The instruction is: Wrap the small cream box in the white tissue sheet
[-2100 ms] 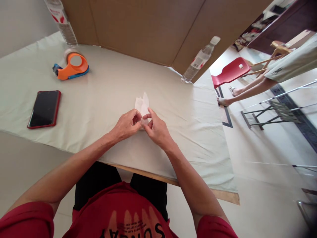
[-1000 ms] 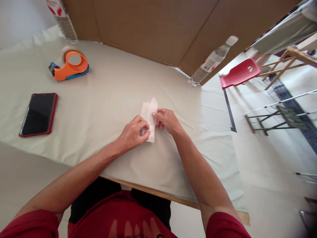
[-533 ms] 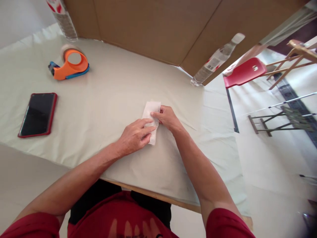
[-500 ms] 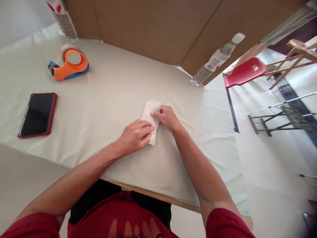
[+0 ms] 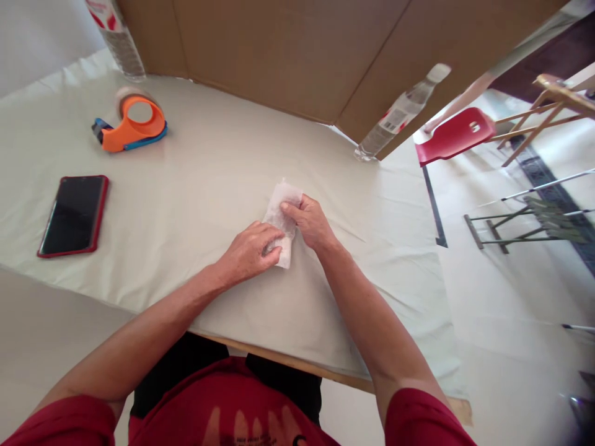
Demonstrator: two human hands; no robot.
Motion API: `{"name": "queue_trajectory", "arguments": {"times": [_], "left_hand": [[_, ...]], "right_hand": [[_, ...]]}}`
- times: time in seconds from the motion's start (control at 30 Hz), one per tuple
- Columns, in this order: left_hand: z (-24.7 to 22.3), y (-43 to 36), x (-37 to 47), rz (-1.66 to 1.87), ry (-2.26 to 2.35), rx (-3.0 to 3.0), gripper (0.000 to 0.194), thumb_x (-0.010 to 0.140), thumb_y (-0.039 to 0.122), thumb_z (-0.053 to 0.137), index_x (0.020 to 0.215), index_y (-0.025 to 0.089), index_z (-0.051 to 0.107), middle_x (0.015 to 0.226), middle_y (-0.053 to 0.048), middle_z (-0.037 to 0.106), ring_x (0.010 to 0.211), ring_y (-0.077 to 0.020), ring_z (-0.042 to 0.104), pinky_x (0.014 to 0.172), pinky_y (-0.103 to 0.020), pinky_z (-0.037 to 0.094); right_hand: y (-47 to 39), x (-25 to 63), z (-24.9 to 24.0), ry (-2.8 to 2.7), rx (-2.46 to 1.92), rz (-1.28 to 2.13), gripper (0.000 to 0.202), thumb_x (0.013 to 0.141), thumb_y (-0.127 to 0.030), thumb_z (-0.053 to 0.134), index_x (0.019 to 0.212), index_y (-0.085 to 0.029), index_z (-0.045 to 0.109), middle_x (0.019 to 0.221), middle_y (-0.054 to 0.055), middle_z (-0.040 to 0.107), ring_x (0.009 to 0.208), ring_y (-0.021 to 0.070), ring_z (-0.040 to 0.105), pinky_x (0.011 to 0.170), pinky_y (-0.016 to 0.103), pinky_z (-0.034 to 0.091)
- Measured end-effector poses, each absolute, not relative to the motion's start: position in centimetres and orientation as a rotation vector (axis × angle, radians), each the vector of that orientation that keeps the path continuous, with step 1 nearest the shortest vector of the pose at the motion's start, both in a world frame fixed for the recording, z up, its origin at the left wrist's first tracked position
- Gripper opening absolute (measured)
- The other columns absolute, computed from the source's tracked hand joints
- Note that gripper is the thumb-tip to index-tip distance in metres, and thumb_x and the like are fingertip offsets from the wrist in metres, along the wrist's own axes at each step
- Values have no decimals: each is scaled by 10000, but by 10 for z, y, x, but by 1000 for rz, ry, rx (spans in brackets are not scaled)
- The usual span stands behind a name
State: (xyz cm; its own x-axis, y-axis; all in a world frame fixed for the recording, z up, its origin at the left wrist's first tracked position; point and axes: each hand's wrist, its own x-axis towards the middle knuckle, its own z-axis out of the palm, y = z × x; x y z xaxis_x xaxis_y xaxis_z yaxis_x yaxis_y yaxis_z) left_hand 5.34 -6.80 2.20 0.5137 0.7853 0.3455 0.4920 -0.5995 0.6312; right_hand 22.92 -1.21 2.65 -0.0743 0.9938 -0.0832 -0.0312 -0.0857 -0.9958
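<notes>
A flat, whitish, crinkled piece of wrap (image 5: pixel 284 193), which looks like bubble wrap, is held just over the cloth-covered table (image 5: pixel 209 148). My right hand (image 5: pixel 312 222) grips its right edge, thumb on top and the other fingers hidden underneath. At the lower left of the wrap is my left hand (image 5: pixel 248 249), its curved fingers over the surface and its thumb apart from them. Part of the wrap shows in the gap between that thumb and the fingers. Whether anything lies inside the wrap I cannot tell.
An orange and blue tape dispenser (image 5: pixel 134 127) and a red-cased tablet (image 5: pixel 73 215) lie to the left. Cardboard (image 5: pixel 269 56) stands along the back, with one bottle (image 5: pixel 123 49) at its left and another bottle (image 5: pixel 400 114) at its right. A red chair (image 5: pixel 458 135) stands beyond the table.
My left thumb has moved away from its fingers, which were close together on the wrap. The wrap's upper end has shifted slightly up. My right hand keeps its grip.
</notes>
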Motion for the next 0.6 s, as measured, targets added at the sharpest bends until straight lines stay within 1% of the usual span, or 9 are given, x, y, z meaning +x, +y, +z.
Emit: {"name": "queue_trajectory", "arguments": {"times": [0.1, 0.23, 0.4, 0.5, 0.6], "left_hand": [[21, -67, 54, 862, 1057, 2289, 222, 865, 173, 563, 1044, 180, 695, 1045, -78, 748, 937, -236, 639, 851, -379, 531], [19, -67, 54, 890, 1058, 2264, 233, 860, 173, 570, 1053, 180, 702, 1039, -81, 724, 977, -237, 640, 880, -375, 533], [17, -72, 54, 940, 1141, 2215, 259, 848, 205, 597, 1081, 195, 710, 1103, -85, 625, 877, -183, 622, 785, -317, 540], [16, -75, 56, 1004, 1270, 2179, 225, 821, 224, 633, 1042, 199, 670, 1088, -79, 590, 906, -190, 605, 783, -319, 530], [13, -78, 58, 1061, 1397, 2108, 204, 774, 231, 675, 954, 201, 582, 1002, -59, 569, 906, -201, 587, 808, -340, 527]], "right_hand": [[-18, 228, 31, -1211, -1171, 1342, 307, 678, -409, 785, 833, -197, 627, 762, -29, 631, 714, 132, 546, 693, 273, 448], [-27, 226, 37, -1250, -1130, 1329, 332, 715, -449, 791, 880, -204, 640, 836, -12, 669, 780, 151, 599, 772, 299, 482], [-36, 223, 38, -1226, -1103, 1365, 344, 728, -446, 794, 930, -210, 645, 907, 6, 699, 838, 167, 636, 820, 320, 510], [-43, 223, 38, -1249, -1099, 1313, 333, 753, -470, 780, 920, -217, 640, 875, -4, 690, 846, 168, 632, 835, 323, 508], [-51, 223, 38, -1287, -1103, 1248, 298, 782, -465, 765, 862, -217, 622, 817, -24, 650, 800, 148, 599, 794, 297, 496]]}}
